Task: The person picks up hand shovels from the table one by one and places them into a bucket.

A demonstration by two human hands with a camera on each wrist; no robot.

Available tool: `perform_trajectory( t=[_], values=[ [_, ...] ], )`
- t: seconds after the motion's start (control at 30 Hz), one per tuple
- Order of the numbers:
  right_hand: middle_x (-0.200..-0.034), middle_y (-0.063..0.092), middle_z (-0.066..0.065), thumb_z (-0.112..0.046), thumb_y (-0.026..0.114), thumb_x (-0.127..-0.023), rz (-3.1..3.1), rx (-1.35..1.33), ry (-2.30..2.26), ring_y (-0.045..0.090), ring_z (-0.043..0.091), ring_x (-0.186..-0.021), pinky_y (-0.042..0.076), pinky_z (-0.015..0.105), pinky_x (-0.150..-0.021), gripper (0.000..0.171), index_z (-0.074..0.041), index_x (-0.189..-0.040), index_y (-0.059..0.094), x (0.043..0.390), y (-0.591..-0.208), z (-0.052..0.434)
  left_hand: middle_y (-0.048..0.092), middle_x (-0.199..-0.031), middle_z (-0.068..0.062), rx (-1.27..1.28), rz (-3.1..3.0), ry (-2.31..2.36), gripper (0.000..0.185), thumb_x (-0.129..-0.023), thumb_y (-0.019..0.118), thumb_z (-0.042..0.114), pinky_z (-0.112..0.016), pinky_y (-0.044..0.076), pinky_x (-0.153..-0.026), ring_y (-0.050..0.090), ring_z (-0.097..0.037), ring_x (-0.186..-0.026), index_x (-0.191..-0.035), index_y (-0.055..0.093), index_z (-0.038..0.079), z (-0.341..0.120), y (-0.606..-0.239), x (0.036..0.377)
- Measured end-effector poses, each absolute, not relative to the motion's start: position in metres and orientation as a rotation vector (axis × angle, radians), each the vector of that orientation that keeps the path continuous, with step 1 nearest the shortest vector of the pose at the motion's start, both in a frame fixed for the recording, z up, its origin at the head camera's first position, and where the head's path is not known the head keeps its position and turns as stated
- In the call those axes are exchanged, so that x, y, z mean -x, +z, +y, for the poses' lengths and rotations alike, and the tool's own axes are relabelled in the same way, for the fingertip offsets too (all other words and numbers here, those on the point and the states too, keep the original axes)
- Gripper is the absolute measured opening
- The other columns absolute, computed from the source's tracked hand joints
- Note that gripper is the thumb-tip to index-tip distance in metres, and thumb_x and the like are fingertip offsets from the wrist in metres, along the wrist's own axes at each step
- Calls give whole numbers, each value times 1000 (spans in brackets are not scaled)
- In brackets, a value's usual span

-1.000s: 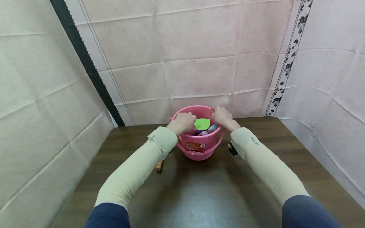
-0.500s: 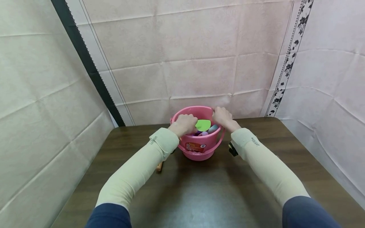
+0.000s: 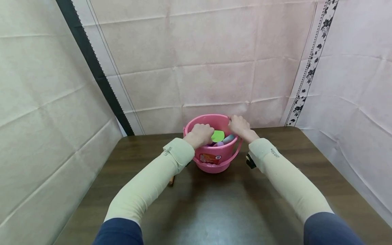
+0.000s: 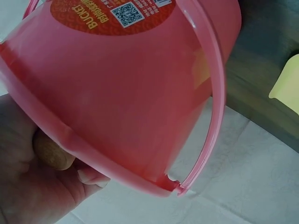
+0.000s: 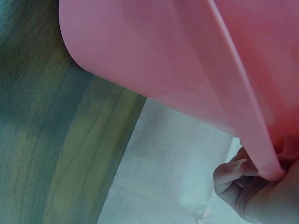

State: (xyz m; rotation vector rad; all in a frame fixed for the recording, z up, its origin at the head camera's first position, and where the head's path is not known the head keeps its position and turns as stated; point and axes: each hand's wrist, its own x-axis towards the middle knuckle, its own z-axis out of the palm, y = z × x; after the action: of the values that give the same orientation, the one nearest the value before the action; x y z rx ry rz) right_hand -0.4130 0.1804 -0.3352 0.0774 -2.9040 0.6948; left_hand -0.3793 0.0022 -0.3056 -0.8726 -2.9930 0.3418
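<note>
Gripping the pink bucket (image 3: 214, 157) rim, left hand (image 3: 200, 133) and right hand (image 3: 239, 126), fingers curled over it.

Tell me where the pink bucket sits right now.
In the head view the pink bucket stands mid-table at the far edge near the wall, with the left hand and right hand gripping its rim.

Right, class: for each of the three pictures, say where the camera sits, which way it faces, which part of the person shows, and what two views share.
Head: worn on the head, facing forward and down; shows both sleeved arms, the left hand and right hand gripping the pink bucket at its rim, on the wooden table.
Left wrist: sits below the left hand, looking up along the bucket's wall and its orange label; palm and fingers show.
Right wrist: looks from below the right hand along the bucket wall; fingers show.
Shared: both wrist views show the bucket's handle and the table.
</note>
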Motion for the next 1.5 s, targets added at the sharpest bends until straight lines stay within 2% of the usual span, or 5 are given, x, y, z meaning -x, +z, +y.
perform_trajectory(
  t=[0.73, 0.9, 1.13, 1.3, 1.5],
  values=[
    [-104, 63, 14, -19, 36, -99, -2919, -74, 719, 57, 29, -87, 44, 46, -77, 42, -11, -136, 53, 412, -338, 183, 64, -91, -4, 868, -2978, 296, 26, -94, 59, 39, -37, 54, -78, 62, -20, -84, -98, 65, 13, 0, -300, 375],
    [-96, 62, 14, -20, 37, -100, -2920, -73, 735, 55, 28, -83, 43, 41, -74, 42, -9, -137, 52, 412, -338, 184, 64, -83, -3, 789, -2898, 119, 34, -97, 51, 44, -41, 54, -72, 64, -21, -80, -88, 62, 14, -21, -289, 381],
    [-88, 58, 12, -20, 38, -100, -2924, -84, 730, 53, 27, -80, 41, 40, -71, 38, -9, -132, 56, 414, -339, 184, 62, -79, -8, 500, -2785, -156, 31, -99, 45, 36, -49, 51, -67, 66, -31, -80, -86, 58, 11, -82, -302, 392],
    [-89, 59, 12, -20, 38, -100, -2925, -89, 723, 54, 27, -80, 42, 41, -71, 38, -9, -131, 57, 415, -337, 183, 63, -77, -13, 308, -2838, -176, 30, -99, 44, 32, -48, 49, -60, 65, -35, -73, -92, 58, 7, -121, -325, 391],
    [-89, 59, 13, -20, 38, -100, -2909, -85, 718, 54, 28, -79, 42, 42, -71, 38, -11, -132, 57, 416, -333, 184, 66, -94, -19, 194, -3028, -89, 43, -100, 42, 35, -48, 52, -68, 66, -35, -79, -122, 54, -1, -136, -364, 379]
  ],
)
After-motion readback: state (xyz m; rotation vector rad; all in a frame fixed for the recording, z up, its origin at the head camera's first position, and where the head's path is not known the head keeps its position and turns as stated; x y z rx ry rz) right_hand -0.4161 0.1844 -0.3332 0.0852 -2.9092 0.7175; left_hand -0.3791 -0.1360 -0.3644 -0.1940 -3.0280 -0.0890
